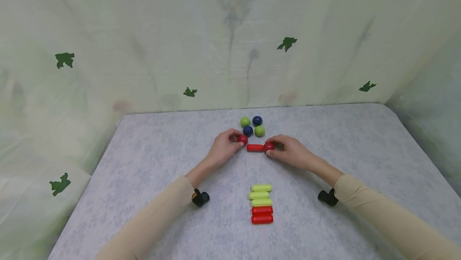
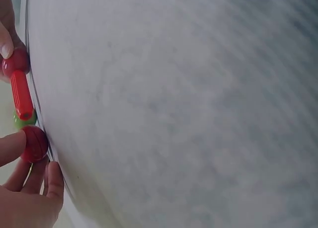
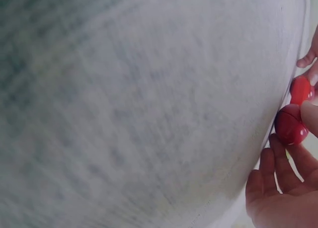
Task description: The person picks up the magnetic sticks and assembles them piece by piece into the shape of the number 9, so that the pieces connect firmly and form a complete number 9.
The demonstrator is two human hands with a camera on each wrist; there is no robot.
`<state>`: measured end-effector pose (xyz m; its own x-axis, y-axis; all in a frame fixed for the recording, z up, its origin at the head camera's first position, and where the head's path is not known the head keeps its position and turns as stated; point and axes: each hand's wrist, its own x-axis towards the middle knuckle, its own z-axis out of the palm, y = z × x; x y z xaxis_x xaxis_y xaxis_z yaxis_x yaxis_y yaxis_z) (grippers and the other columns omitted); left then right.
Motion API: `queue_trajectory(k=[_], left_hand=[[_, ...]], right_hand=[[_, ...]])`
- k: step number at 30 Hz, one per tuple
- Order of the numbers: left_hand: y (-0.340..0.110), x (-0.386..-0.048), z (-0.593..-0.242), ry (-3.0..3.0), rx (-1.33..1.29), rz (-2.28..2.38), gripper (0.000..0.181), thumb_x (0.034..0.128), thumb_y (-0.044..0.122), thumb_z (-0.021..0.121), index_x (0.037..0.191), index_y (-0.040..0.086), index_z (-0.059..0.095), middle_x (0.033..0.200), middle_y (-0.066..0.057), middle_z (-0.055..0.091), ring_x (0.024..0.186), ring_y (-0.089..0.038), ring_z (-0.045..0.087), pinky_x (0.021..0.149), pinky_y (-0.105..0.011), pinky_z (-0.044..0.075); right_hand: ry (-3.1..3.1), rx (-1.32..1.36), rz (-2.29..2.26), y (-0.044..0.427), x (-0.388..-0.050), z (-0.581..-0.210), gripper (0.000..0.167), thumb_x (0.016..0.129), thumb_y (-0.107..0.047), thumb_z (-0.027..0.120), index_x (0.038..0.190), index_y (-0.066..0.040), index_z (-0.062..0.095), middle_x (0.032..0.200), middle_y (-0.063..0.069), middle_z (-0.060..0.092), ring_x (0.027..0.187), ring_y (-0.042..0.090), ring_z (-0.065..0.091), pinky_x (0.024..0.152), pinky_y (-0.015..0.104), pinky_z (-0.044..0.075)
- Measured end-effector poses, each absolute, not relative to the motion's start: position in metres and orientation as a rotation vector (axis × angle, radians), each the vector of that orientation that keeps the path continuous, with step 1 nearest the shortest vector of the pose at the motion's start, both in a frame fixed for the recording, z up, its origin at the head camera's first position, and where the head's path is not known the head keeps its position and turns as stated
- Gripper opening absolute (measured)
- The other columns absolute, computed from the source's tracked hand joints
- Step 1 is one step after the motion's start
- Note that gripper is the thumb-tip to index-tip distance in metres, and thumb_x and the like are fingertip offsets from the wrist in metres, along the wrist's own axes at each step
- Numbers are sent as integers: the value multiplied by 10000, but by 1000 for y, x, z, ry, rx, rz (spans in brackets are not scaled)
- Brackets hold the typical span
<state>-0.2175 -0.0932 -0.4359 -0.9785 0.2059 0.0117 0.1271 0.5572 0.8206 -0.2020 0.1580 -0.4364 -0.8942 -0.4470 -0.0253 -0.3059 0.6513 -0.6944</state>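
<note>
The left hand (image 1: pixel 225 147) pinches a red ball (image 1: pixel 243 139) between thumb and fingers. To its right, the right hand (image 1: pixel 290 152) pinches another red ball (image 1: pixel 269 147), which meets the right end of a red stick (image 1: pixel 255 148). A small gap separates the stick's left end from the left hand's ball. In the left wrist view, the stick (image 2: pixel 22 95) extends from the right hand's ball (image 2: pixel 16 62) toward the left hand's ball (image 2: pixel 35 144). The right wrist view shows the right hand's ball (image 3: pixel 291 124) under the thumb, with the stick (image 3: pixel 300 90) beyond it.
Just behind the hands lie two green balls (image 1: pixel 245 122) and two dark blue balls (image 1: pixel 257 121). Nearer the front, three yellow-green sticks (image 1: pixel 261 188) and two red sticks (image 1: pixel 262 211) form a column on the grey table (image 1: pixel 158 140). A patterned cloth (image 1: pixel 151 44) hangs behind.
</note>
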Motion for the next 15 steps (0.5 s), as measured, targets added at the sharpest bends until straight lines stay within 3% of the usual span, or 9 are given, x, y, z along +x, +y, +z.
queue_trajectory(k=[8, 15], left_hand=[[-110, -213, -438, 2635, 336, 1385, 265, 893, 83, 707, 1154, 107, 668, 1102, -29, 646, 1009, -202, 583, 877, -354, 486], [-112, -207, -437, 2656, 462, 1304, 281, 889, 76, 717, 1160, 126, 663, 1099, -12, 649, 909, -191, 589, 796, -326, 498]], right_hand=[[2664, -587, -1093, 159, -201, -436, 388, 933, -243, 686, 1282, -85, 620, 1236, 78, 613, 1132, 260, 540, 987, 480, 426], [2646, -589, -1111, 159, -201, -437, 396, 937, -254, 682, 1293, -93, 613, 1248, 70, 608, 1152, 253, 534, 998, 482, 416]])
